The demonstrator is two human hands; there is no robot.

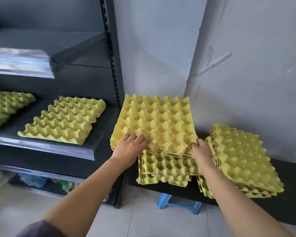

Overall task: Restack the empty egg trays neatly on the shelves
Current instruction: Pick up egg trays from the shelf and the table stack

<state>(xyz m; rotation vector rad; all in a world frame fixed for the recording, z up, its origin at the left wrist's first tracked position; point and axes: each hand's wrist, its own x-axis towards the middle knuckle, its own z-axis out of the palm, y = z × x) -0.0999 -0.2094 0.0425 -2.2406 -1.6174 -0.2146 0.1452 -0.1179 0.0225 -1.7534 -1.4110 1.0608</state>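
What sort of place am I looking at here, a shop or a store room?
Most likely a small shop's stock corner. Dark metal shelving with a slotted upright is the retail kind, empty yellow egg trays lie on it and in piles beside it, and the wall is bare.

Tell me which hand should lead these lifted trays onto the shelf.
Left, probably. The left hand holds the lifted trays on the side facing the shelf, where a tray stack already lies. The right hand grips the far edge, beside the side pile, so it suits steadying.
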